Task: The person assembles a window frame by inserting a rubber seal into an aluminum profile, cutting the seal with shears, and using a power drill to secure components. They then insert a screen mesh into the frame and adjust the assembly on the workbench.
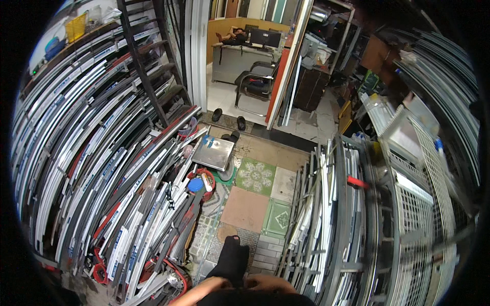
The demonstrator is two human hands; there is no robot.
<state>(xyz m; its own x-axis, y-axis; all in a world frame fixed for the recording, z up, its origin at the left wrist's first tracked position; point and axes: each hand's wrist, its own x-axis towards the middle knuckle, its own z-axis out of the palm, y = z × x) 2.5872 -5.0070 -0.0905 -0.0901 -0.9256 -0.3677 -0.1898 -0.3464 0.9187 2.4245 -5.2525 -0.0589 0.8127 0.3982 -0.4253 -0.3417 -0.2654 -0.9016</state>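
Low in the view, close in front of my dark clothing, are my left hand [217,283] and my right hand [268,282]. Both are partly cut off by the clothing, and their fingers are hidden, so I cannot see whether they hold anything. Between them one of my legs in dark trousers [230,261] reaches forward, with bare toes on the tiled floor [245,209]. Nearest on the left is a heap of long metal profiles [148,219]. On the right stand upright bundles of profiles [326,204].
A square metal-topped stand [213,153] and a red bucket [208,194] with a blue lid [195,184] border the walkway. Slippers [241,123] lie at the doorway. Beyond are a chair [255,84], a desk [237,66] and a reclining person. A ladder [148,61] leans left; metal grilles [418,224] stand right.
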